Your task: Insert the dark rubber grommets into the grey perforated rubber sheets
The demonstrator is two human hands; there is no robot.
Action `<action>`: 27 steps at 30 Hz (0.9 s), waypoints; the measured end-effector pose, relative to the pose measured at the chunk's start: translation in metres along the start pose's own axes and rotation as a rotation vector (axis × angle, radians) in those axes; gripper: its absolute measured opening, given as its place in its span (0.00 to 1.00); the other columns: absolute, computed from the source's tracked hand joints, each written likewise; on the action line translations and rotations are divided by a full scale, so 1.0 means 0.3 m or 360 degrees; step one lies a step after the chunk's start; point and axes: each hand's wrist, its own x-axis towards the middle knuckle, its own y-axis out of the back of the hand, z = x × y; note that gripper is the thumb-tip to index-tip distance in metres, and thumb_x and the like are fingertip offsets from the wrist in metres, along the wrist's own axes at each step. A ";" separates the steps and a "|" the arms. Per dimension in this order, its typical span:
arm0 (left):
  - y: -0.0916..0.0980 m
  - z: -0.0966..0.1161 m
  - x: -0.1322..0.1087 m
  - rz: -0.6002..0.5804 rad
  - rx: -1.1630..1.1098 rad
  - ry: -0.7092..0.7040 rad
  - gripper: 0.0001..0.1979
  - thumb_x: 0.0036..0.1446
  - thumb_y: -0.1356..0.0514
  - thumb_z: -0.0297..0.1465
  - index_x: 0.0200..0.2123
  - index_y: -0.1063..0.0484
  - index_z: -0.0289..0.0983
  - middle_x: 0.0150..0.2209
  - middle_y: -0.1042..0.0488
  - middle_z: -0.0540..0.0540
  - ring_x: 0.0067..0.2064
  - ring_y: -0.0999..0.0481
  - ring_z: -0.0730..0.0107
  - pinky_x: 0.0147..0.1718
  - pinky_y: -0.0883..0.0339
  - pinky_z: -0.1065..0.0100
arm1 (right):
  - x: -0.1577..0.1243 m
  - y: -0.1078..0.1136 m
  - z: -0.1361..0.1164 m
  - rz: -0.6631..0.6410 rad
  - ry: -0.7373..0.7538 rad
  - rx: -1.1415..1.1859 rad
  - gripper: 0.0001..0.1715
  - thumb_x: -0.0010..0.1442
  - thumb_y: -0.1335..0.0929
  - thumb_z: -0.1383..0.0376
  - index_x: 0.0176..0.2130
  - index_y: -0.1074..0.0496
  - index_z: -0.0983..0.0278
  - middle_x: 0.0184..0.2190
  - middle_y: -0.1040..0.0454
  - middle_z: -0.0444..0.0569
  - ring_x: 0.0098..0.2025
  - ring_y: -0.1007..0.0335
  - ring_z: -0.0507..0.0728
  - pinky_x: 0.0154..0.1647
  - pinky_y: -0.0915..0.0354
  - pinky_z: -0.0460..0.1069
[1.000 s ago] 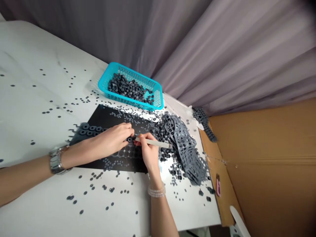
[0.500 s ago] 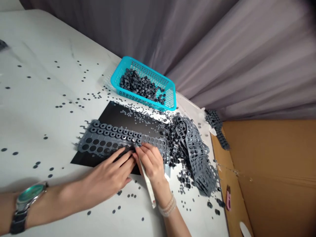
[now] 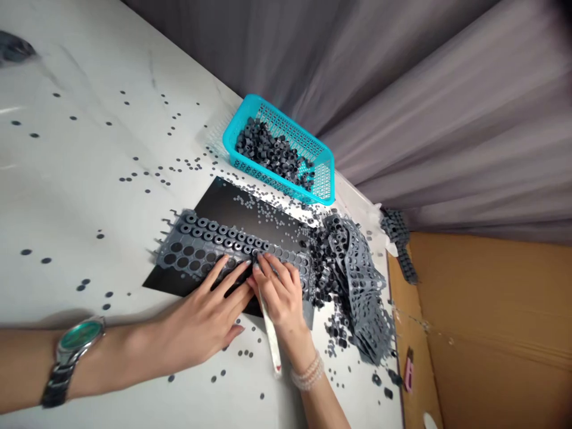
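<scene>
No legible lettering, no readable labels or numbers — watch dial [image 3: 81,335] perhaps marked, too small to tell

A grey-mauve curtain [image 3: 424,101] hung in loose folds along the far edge of the white table [image 3: 53,196]; at the table's far right corner sat some crumpled white material [image 3: 392,248]; beyond the right edge stood brown cardboard [image 3: 487,298], thin pale strands [image 3: 423,325] trailing towards it; just beside that same edge lay a pink-handled tool [image 3: 409,376]; past the near right corner showed a white curved thing [image 3: 429,421], partly cut off; on the table's left part lay a dark, blurred object [image 3: 15,47], too unclear to name.
</scene>
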 end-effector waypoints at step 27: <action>-0.002 -0.001 0.006 -0.0065 -0.0040 0.0048 0.28 0.67 0.47 0.43 0.61 0.30 0.31 0.62 0.30 0.36 0.65 0.37 0.39 0.67 0.59 0.39 | 0.015 -0.047 0.032 0.0078 -0.0049 -0.0067 0.12 0.69 0.37 0.72 0.50 0.30 0.66 0.54 0.24 0.62 0.61 0.32 0.62 0.54 0.31 0.56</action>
